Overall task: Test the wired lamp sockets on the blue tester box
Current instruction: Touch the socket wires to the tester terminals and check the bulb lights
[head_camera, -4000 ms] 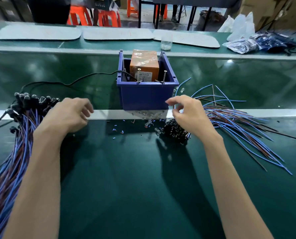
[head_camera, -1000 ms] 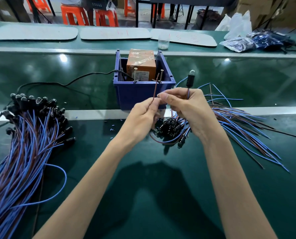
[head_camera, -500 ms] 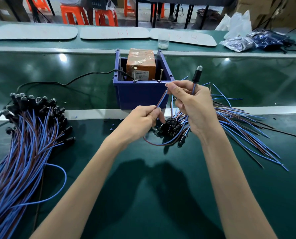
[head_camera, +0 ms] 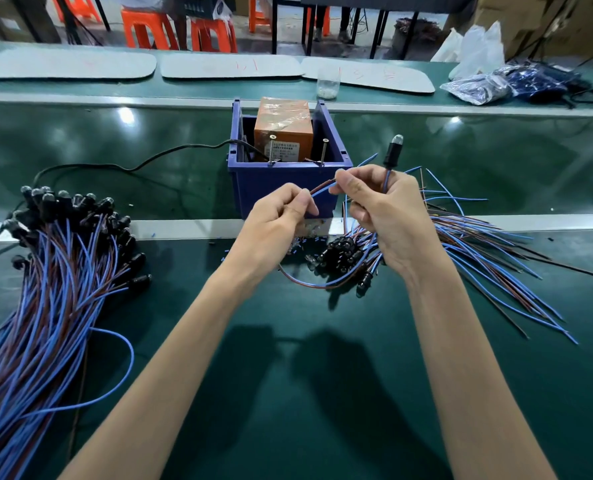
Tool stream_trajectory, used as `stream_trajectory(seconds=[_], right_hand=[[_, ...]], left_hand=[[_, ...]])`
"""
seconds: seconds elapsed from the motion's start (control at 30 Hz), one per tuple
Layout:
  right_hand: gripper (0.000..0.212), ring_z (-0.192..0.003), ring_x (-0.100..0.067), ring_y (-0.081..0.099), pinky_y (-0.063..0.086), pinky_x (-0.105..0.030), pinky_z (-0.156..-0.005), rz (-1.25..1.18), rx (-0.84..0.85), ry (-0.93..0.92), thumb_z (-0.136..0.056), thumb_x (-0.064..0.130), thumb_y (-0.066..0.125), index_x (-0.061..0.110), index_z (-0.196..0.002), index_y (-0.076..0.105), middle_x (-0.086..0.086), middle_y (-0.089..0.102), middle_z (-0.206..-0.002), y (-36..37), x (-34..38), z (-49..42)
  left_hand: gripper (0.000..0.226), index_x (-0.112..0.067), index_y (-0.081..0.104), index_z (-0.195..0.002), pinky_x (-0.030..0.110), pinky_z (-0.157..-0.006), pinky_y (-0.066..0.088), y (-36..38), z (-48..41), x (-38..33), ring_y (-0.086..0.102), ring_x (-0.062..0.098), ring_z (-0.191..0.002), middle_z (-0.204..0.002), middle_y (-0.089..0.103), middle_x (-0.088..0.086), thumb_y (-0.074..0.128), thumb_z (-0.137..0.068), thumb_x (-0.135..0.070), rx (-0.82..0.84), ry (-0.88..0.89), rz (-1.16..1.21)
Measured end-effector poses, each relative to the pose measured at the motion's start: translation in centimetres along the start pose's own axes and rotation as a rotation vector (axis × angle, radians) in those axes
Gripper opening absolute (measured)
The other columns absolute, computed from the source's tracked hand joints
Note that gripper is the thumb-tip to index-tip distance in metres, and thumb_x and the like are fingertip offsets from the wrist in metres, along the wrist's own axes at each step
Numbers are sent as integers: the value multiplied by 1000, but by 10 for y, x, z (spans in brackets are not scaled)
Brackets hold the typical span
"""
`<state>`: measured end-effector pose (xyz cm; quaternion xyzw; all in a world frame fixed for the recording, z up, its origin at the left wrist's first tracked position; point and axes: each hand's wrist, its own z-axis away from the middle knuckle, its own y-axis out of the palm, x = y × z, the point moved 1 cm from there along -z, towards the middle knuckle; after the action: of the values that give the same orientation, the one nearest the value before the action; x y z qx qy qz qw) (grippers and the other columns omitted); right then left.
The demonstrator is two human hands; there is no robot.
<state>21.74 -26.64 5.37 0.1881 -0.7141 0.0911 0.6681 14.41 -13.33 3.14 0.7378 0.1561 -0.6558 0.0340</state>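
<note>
The left hand (head_camera: 277,223) has risen since half a second ago, now pinching the blue and brown wire ends (head_camera: 322,188) just beside the right hand (head_camera: 388,220), which grips the lead of the lamp socket (head_camera: 392,152), held upright (bulb on top) at the near right of the blue tester box (head_camera: 271,181)

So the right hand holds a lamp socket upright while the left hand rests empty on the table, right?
No: in the head view the left hand pinches the wire ends; the right hand does hold the lamp socket upright.
</note>
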Motion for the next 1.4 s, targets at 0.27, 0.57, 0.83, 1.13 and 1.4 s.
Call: stream_trajectory(seconds=[0.27, 0.57, 0.83, 1.13, 1.4], right_hand=[[12, -39, -3, 37, 28, -9, -39, 132, 66, -17, -90, 10, 66, 9, -78, 64, 3, 69, -65, 2, -3, 0], [34, -51, -6, 43, 34, -27, -59, 413, -48, 5, -92, 13, 60, 20, -59, 59, 8, 63, -61, 13, -19, -5], [17, -40, -1, 40, 32, -10, -41, 106, -159, -33, -93, 4, 59, 9, -77, 62, -4, 68, -75, -7, -3, -5], [8, -41, -5, 46, 33, -9, -41, 104, 18, 11, -89, 16, 68, 8, -86, 70, -3, 73, -80, 12, -5, 2], [10, -41, -3, 40, 30, -10, -43, 255, -8, -2, -86, 10, 68, 6, -77, 68, -4, 54, -56, 11, -9, 1]], left_hand=[[33, -17, 52, -72, 16, -41, 23, -1, -2, 4, 26, 3, -44, -48, 33, -15, 42, -103, -21, -63, -4, -7], [37, -24, 52, -63, 16, -42, 23, -5, -4, 5, 32, 6, -40, -40, 38, -13, 48, -100, -24, -134, 40, -287], [37, -21, 54, -65, 21, -44, 22, -39, -12, 6, 25, 5, -43, -43, 32, -14, 45, -101, -24, -226, 23, -188], [35, -21, 55, -65, 24, -46, 21, -29, -9, 3, 26, 12, -50, -48, 32, -11, 49, -100, -21, 10, 37, -260], [32, -24, 57, -67, 23, -47, 23, -27, -8, 6, 28, 8, -48, -47, 40, -13, 51, -99, -21, 58, 21, -317]])
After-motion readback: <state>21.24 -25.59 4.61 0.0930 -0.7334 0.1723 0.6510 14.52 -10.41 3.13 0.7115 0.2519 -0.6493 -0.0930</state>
